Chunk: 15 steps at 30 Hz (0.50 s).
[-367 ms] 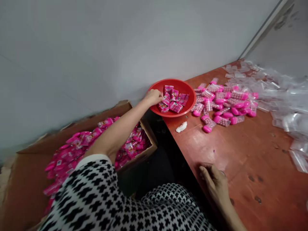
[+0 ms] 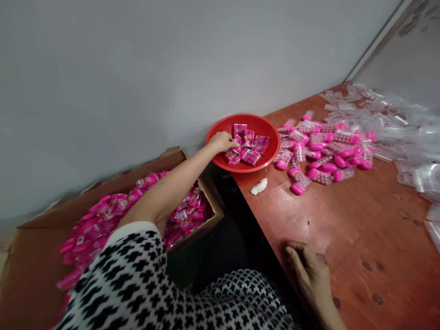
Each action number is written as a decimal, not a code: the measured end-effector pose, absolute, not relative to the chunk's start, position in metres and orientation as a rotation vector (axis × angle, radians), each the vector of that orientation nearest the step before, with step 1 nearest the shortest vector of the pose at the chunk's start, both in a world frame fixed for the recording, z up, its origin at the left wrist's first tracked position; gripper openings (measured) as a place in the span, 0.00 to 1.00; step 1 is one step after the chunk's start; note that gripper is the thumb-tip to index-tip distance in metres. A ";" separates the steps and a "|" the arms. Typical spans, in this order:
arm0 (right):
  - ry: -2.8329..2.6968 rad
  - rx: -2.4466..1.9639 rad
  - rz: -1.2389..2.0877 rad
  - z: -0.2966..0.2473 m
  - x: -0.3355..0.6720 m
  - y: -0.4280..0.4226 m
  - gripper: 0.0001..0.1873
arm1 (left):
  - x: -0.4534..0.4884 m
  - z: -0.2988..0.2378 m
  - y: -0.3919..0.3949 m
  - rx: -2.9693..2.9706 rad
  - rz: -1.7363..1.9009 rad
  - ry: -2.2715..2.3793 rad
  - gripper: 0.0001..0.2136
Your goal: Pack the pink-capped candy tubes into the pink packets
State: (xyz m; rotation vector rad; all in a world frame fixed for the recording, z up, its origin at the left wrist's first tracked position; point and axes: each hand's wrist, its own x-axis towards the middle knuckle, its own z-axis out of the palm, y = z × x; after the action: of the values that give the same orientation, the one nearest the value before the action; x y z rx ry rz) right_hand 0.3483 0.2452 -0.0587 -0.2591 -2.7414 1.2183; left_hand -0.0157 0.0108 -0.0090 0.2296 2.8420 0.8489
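packets: small, pink, printed packets (image 2: pixel 250 156), in the red bowl (image 2: pixel 270 133) at the desk's far left corner; some touch or overlap.
handling: judged light, slick-faced and easily creased; stiffness cannot be told. best pinched at a free edge or corner.
left hand: the left hand (image 2: pixel 222 141) is over the bowl's left side, fingers bent down at the leftmost packets; whether one is gripped cannot be told.
right hand: the right hand (image 2: pixel 311 270) is loosely half-open at the near edge of the desk (image 2: pixel 343 220), nothing seen in it.
obstructions: bowl wall and neighbouring packets limit finger room; the left forearm crosses the cardboard box (image 2: pixel 30 256), partly hiding its pink wrapped packs (image 2: pixel 99 224).
surroundings: white scrap (image 2: pixel 259 186) near the bowl; pink-capped bottles of beads (image 2: pixel 347 137) just right of it; clear plastic containers (image 2: pixel 426 133) beyond.
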 end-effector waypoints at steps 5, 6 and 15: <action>-2.733 -0.254 1.281 -0.059 0.349 0.246 0.13 | -0.024 -0.021 0.018 0.065 0.834 2.863 0.13; -2.731 -0.252 1.284 -0.059 0.349 0.246 0.13 | -0.024 -0.023 0.018 0.040 0.899 2.853 0.13; -2.725 -0.257 1.270 -0.059 0.348 0.245 0.14 | -0.020 -0.019 0.020 -0.208 1.608 2.580 0.15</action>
State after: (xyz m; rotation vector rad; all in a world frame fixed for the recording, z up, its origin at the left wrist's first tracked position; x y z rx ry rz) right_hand 0.3476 0.2450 -0.0586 -0.2567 -2.7254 1.2699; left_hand -0.0201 0.0195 -0.0192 -0.2077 2.5801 1.6077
